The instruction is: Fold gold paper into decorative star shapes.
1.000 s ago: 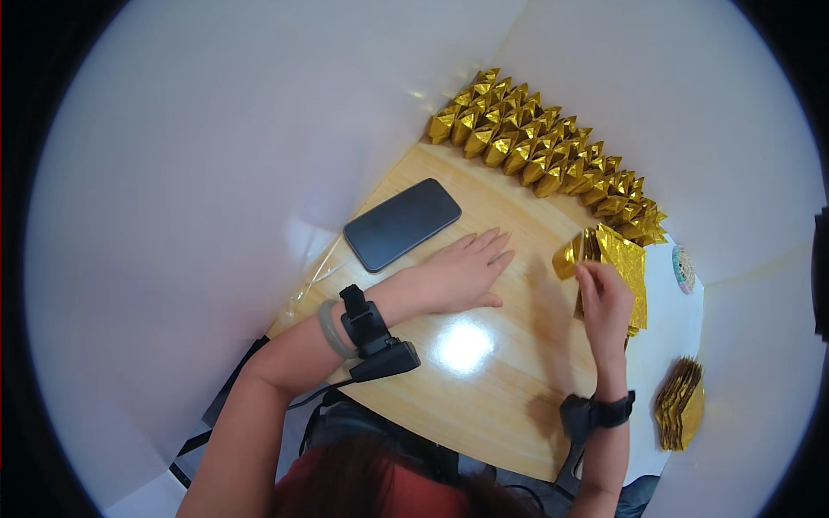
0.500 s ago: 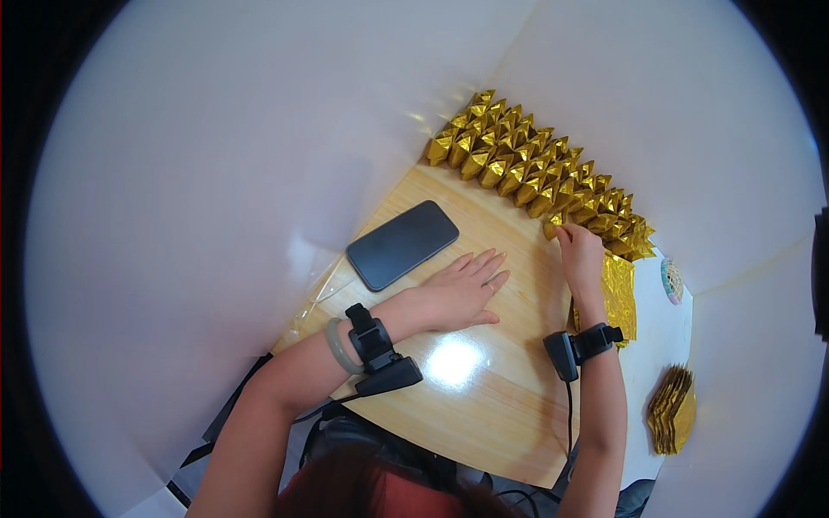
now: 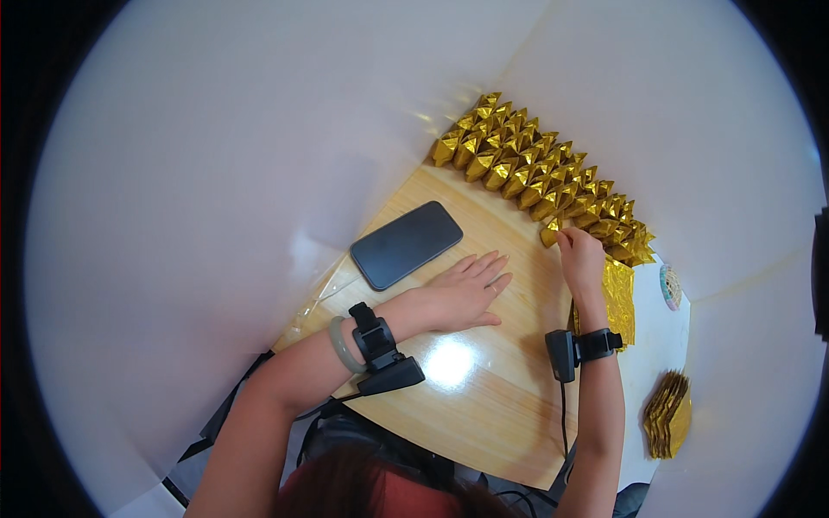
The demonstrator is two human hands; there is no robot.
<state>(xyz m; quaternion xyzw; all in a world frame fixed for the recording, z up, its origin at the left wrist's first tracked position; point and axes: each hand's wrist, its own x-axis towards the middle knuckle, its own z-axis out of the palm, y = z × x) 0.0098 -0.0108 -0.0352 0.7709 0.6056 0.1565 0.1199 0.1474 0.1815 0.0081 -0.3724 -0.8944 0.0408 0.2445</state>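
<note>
The right hand [image 3: 583, 257] pinched a folded gold piece [image 3: 549, 233] at its fingertips, with gold rows [image 3: 527, 164] just beyond and gold sheets [image 3: 620, 302] just right of it. The left hand [image 3: 462, 292] lay palm-down on the table [image 3: 509, 380], fingers extended, holding nothing, a dark phone [image 3: 407, 245] beyond it.

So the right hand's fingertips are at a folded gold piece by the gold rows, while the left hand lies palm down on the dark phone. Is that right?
Not quite: the head view shows the left hand palm down on the wooden tabletop, beside the dark phone. The right hand's fingertips are indeed at a folded gold piece by the gold rows.
</note>
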